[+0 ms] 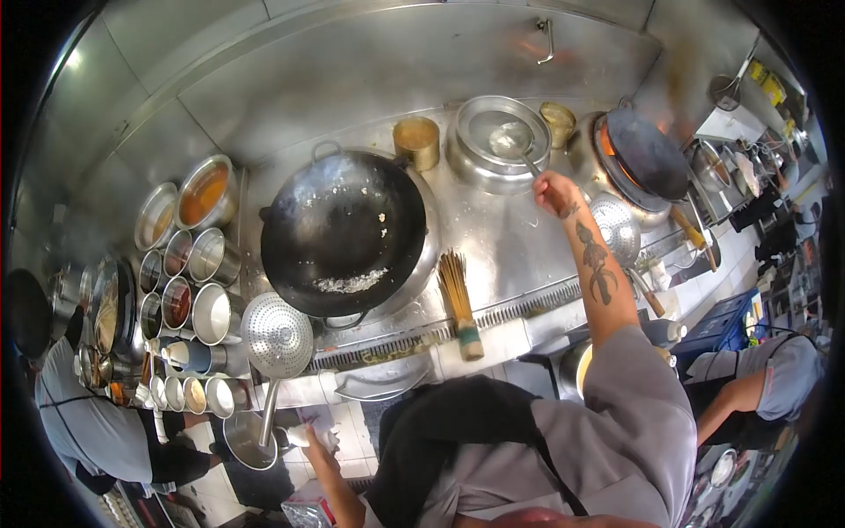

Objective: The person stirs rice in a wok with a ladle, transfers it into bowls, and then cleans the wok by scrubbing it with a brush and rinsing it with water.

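Observation:
My right hand (pixel 554 192) is closed around the handle of a ladle (pixel 510 141), whose bowl is over a round metal pot (pixel 502 128) at the back of the stove. At the lower left, my left hand (pixel 319 444) is by a white cloth (pixel 312 436) and the handle of a saucepan (pixel 251 438); its fingers are partly hidden. A large black wok (pixel 339 233) holds small white bits near its front edge. In front of the wok, a perforated strainer (pixel 277 334) has its handle pointing down over the saucepan.
A bamboo brush (pixel 459 308) lies by the front grate. At the right, a second wok (pixel 650 154) tilts over a glowing burner (pixel 607 145), near another strainer (pixel 614 231). Metal containers (pixel 211 312) stand at left. Co-workers are at far left (pixel 97 414) and right (pixel 748 378).

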Available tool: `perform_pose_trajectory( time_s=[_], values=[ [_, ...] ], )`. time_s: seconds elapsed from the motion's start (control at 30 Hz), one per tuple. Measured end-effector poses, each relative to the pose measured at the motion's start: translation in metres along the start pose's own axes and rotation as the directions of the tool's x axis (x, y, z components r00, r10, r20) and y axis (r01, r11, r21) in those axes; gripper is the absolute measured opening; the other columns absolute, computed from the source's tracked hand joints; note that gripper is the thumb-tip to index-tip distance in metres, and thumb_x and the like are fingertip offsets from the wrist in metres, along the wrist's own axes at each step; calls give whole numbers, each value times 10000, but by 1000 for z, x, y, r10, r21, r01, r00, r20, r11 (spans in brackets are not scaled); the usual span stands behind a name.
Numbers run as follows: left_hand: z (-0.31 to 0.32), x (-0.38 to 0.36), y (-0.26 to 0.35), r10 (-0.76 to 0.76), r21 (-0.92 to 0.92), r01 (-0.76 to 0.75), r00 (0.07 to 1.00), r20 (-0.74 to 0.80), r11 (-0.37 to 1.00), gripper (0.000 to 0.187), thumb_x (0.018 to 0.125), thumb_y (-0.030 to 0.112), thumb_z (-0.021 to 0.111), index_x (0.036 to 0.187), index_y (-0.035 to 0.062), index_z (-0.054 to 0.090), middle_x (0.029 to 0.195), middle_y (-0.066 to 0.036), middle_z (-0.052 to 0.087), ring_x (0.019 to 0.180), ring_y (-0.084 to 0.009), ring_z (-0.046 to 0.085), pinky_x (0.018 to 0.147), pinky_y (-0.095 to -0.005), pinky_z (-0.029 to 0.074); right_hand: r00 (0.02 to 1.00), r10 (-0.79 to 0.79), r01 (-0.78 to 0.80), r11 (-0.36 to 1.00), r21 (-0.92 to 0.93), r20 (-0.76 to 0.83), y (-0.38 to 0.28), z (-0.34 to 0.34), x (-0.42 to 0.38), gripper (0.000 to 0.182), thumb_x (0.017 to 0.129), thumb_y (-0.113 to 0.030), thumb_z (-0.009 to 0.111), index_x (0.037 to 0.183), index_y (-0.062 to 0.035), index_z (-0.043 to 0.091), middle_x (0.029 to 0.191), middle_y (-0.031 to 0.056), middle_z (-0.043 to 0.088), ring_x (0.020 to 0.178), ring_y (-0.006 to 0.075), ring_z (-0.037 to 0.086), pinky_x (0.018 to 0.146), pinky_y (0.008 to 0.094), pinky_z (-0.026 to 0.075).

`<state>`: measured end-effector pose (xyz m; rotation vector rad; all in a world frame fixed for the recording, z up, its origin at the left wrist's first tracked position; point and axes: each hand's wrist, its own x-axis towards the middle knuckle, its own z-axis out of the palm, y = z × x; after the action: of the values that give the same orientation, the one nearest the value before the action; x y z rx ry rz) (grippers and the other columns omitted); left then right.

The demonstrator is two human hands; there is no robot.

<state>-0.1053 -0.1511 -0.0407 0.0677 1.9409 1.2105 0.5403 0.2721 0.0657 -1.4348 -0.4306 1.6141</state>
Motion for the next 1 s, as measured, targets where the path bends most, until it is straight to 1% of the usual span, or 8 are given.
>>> perform_pose_trajectory(
  time_s=[0.1,0.33,0.7,0.73,0.8,0.83,0.9,1.0],
  values=[
    [1,31,7,96,-26,-94,993,69,995,513,813,423,636,1190,120,465,937,-53,584,723,-195,599,471,-337,426,937,10,-231,769,597,349,-21,23,-39,47,851,-69,449,859,-23,458,654,-36,463,488,48,485,461,222,348],
    [31,22,79,162,-27,-170,862,481,985,405,774,103,557,1169,61,475,929,-68,577,760,-193,604,532,-308,495,808,-46,-327,794,513,587,15,85,-140,283,890,-101,427,1103,84,428,711,-22,466,502,57,479,467,253,359],
    [46,40,71,224,414,-433,857,464,801,769,720,199,669,1307,-116,286,1033,-240,583,762,-260,645,511,-350,521,666,77,-561,708,430,742,120,189,-181,336,896,-102,417,1160,104,414,765,5,491,546,72,514,475,276,389],
    [45,53,56,226,410,-437,854,469,801,769,720,199,669,1307,-116,286,1033,-240,583,762,-260,645,511,-350,521,686,144,-519,784,341,713,124,199,-167,302,885,-100,441,1121,88,445,729,11,504,523,85,511,464,278,392],
    [49,89,14,646,440,-830,548,532,341,795,722,249,685,1304,-118,288,1034,-310,578,886,-366,629,738,-434,509,707,203,-470,851,235,677,122,229,-165,269,874,-98,465,1082,72,477,693,16,518,501,97,508,453,280,395],
    [51,64,35,464,444,-727,681,567,524,799,732,277,682,1307,-113,288,1056,-352,553,994,-456,559,901,-474,429,857,139,-140,989,-35,496,118,247,-176,232,850,-89,487,1035,47,515,679,16,515,491,94,496,444,268,384],
    [55,58,34,481,494,-736,677,557,464,785,742,273,672,1307,-112,287,1071,-349,543,998,-459,553,890,-474,438,927,-188,346,759,-551,323,118,252,-164,248,805,-73,539,1022,46,563,630,34,533,468,114,490,425,272,389],
    [62,44,42,474,599,-718,691,546,355,771,764,255,643,1328,-107,262,1130,-338,501,1002,-471,540,866,-470,457,784,-535,563,402,-722,314,96,254,-204,382,793,-57,559,1148,78,519,647,74,565,465,156,514,449,294,414]
  ],
)
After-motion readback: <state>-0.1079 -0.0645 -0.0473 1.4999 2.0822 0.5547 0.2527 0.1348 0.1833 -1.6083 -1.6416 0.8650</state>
